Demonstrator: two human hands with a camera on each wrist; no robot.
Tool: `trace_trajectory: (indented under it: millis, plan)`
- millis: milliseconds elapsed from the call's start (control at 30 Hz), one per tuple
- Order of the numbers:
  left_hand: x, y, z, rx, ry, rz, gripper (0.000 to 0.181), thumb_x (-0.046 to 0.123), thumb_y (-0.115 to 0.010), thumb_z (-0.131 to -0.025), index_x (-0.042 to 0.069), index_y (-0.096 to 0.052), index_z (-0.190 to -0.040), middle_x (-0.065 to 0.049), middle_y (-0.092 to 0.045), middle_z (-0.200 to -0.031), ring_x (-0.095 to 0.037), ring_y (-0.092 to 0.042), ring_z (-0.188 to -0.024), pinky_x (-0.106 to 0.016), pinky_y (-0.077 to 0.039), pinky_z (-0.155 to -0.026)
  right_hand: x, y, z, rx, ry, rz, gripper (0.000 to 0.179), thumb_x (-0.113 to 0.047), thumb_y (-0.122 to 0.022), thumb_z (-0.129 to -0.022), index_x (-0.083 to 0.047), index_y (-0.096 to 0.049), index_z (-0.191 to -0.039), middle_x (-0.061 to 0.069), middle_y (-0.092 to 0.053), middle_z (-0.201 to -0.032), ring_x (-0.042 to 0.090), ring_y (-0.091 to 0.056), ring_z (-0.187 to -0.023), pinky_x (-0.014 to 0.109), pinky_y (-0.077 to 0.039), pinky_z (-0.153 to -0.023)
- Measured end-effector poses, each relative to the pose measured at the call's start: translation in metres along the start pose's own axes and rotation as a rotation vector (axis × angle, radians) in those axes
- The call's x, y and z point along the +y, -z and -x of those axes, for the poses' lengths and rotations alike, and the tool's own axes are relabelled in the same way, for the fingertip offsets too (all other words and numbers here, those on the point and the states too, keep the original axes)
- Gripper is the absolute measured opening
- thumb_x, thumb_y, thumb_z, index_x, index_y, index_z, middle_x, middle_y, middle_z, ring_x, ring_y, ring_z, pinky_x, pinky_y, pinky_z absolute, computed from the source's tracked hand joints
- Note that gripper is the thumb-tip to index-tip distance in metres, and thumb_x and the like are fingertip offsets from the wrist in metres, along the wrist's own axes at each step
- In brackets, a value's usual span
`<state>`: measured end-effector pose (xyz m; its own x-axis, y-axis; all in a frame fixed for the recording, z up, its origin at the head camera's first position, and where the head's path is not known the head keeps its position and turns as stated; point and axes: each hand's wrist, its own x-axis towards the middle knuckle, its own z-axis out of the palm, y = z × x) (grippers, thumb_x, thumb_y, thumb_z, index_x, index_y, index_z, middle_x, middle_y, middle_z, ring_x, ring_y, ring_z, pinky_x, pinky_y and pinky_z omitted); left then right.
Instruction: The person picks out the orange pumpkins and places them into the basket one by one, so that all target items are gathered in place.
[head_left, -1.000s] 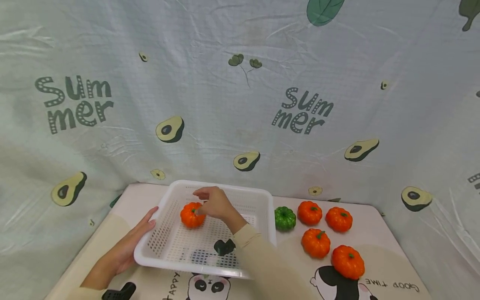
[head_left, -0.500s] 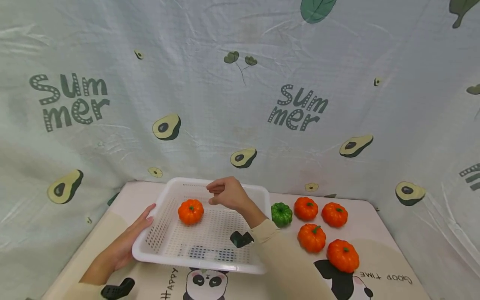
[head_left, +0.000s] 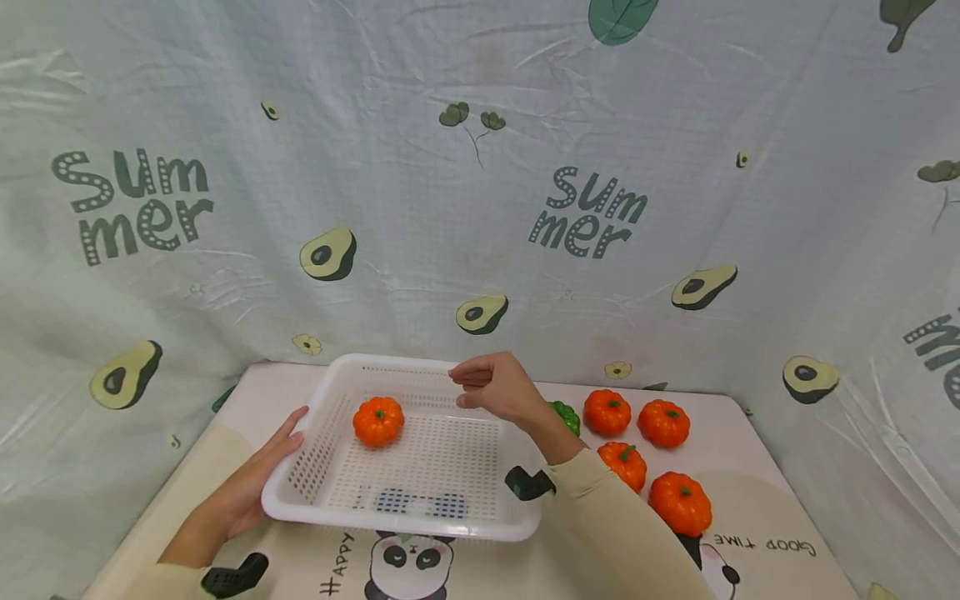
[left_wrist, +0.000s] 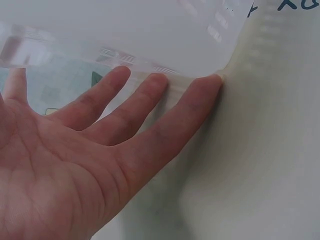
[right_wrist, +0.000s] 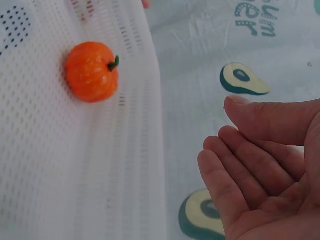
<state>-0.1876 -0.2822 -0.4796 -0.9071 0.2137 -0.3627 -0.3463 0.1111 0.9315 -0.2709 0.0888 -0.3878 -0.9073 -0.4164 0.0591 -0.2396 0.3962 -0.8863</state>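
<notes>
A white plastic basket (head_left: 431, 454) stands on the table, with one small orange pumpkin (head_left: 378, 422) on its floor toward the left. My left hand (head_left: 251, 487) lies along the basket's left side. In the left wrist view that hand (left_wrist: 100, 155) has its fingers extended, fingertips against a white surface. Over the basket's back right part is my right hand (head_left: 506, 392), holding nothing. The right wrist view shows the right hand's (right_wrist: 265, 170) fingers loosely bent, thumb apart from them, well away from the pumpkin (right_wrist: 92, 72).
Right of the basket sit several more orange pumpkins, among them a front one (head_left: 680, 504) and a back one (head_left: 607, 412). A green pumpkin (head_left: 564, 417) is partly hidden behind the right wrist. A printed curtain (head_left: 405, 208) hangs behind the table.
My right hand has left the orange pumpkin in the basket and moved right, toward the basket's back right. The left hand stays at the basket's side. The view has shifted slightly.
</notes>
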Motion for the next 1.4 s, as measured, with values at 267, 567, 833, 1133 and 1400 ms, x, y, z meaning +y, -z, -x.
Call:
trace_trajectory:
  millis: [267, 567, 833, 1133, 1400]
  plan:
    - [-0.001, 0.0, -0.002, 0.001, -0.001, -0.006, 0.073, 0.055, -0.032, -0.111, 0.04, 0.014, -0.165, -0.021, 0.002, -0.175, -0.045, -0.033, -0.146, -0.048, -0.053, -0.098, 0.016, 0.027, 0.025, -0.015, -0.012, 0.02, 0.04, -0.005, -0.078, -0.089, -0.003, -0.072, -0.129, 0.015, -0.073, -0.133, 0.031, -0.07, -0.124, 0.04, -0.054, -0.104]
    - [-0.001, -0.004, -0.002, 0.005, 0.002, -0.005, 0.073, 0.056, -0.032, -0.111, 0.041, 0.014, -0.165, -0.019, 0.003, -0.176, -0.045, -0.031, -0.148, -0.046, -0.052, -0.099, 0.037, 0.059, 0.062, 0.012, -0.099, 0.025, 0.043, -0.002, -0.077, -0.09, -0.003, -0.07, -0.132, 0.02, -0.068, -0.139, 0.039, -0.065, -0.13, 0.041, -0.054, -0.102]
    - [-0.001, -0.004, -0.001, 0.0, -0.007, -0.015, 0.072, 0.056, -0.032, -0.111, 0.041, 0.014, -0.165, -0.02, 0.002, -0.176, -0.044, -0.034, -0.146, -0.047, -0.053, -0.097, 0.057, 0.084, 0.092, 0.045, -0.14, 0.076, 0.044, -0.004, -0.079, -0.089, -0.001, -0.07, -0.132, 0.02, -0.07, -0.136, 0.039, -0.065, -0.129, 0.042, -0.056, -0.101]
    - [-0.001, -0.002, -0.001, -0.011, -0.007, -0.011, 0.072, 0.056, -0.031, -0.111, 0.041, 0.015, -0.165, -0.019, 0.003, -0.176, -0.043, -0.034, -0.145, -0.046, -0.053, -0.097, 0.073, 0.107, 0.118, 0.044, -0.166, 0.16, 0.047, -0.006, -0.08, -0.089, -0.001, -0.068, -0.134, 0.022, -0.067, -0.139, 0.043, -0.063, -0.131, 0.044, -0.055, -0.101]
    - [0.001, 0.0, 0.0, -0.011, -0.007, -0.017, 0.072, 0.056, -0.03, -0.111, 0.041, 0.015, -0.165, -0.021, 0.001, -0.175, -0.039, -0.04, -0.14, -0.047, -0.054, -0.096, 0.088, 0.126, 0.14, 0.042, -0.243, 0.159, 0.052, -0.002, -0.078, -0.087, -0.003, -0.066, -0.138, 0.02, -0.067, -0.141, 0.042, -0.062, -0.132, 0.043, -0.057, -0.1]
